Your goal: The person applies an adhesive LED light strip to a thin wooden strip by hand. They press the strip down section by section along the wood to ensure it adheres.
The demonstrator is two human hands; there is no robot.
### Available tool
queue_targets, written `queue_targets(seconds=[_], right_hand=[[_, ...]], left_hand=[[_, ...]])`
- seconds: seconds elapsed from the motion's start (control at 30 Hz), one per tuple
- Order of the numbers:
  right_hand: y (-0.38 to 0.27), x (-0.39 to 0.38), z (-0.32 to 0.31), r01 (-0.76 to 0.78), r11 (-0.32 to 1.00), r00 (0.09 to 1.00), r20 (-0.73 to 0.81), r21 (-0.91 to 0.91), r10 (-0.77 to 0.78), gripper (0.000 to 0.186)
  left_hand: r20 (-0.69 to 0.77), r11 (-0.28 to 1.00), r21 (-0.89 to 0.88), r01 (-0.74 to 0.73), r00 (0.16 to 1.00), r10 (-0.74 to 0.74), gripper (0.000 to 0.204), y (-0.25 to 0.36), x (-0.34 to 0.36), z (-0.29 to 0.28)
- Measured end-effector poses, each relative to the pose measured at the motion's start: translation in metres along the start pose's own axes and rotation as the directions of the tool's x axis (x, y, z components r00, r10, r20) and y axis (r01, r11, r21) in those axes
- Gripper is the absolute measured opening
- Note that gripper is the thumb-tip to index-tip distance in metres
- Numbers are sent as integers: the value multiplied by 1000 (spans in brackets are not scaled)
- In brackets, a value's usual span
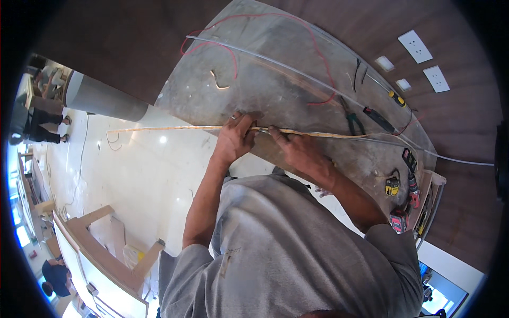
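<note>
A long, thin yellow-orange strip (pixel 313 133) with silvery edges runs crosswise before me, over the near edge of a dusty grey worktop (pixel 254 100). Its left end reaches out past the worktop over the pale floor, with a thin wire dangling there. My left hand (pixel 233 139) is closed on the strip, its fingers bent round it near the middle. Just to the right, my right hand (pixel 305 153) grips it too, the index finger stretched along its top. A small dark part lies between both hands; its kind is too small to tell.
Beyond my hands lie a long grey rod (pixel 275 66), a red wire (pixel 318 45) and a bent brass-coloured piece (pixel 218 82). To the right are pliers (pixel 355 124), a screwdriver (pixel 396 98), a tape measure (pixel 392 185) and a drill (pixel 412 188). White sockets (pixel 415 46) sit on the dark panel.
</note>
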State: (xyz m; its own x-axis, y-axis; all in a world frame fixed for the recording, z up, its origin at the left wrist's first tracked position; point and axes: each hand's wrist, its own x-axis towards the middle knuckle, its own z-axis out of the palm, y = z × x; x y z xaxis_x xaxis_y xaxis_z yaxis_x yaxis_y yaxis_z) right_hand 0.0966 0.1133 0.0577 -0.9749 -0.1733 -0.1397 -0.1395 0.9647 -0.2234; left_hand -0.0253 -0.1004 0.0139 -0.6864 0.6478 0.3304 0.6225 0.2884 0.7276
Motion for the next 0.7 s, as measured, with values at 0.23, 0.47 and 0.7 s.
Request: queue_targets(seconds=[0.23, 0.47, 0.7], right_hand=[[4, 1, 5, 44, 999, 998, -44, -25, -45, 63], [0, -1, 4, 58, 995, 996, -68, -84, -64, 63], [-19, 6, -16, -80, 996, 995, 57, 44, 77, 64]], left_hand=[[21, 1000, 22, 9, 1000, -9, 57, -6, -3, 3], [-4, 1000, 31, 0, 1000, 0, 52, -5, -2, 5], [-7, 1000, 17, -15, 1000, 16, 49, -4, -3, 5]])
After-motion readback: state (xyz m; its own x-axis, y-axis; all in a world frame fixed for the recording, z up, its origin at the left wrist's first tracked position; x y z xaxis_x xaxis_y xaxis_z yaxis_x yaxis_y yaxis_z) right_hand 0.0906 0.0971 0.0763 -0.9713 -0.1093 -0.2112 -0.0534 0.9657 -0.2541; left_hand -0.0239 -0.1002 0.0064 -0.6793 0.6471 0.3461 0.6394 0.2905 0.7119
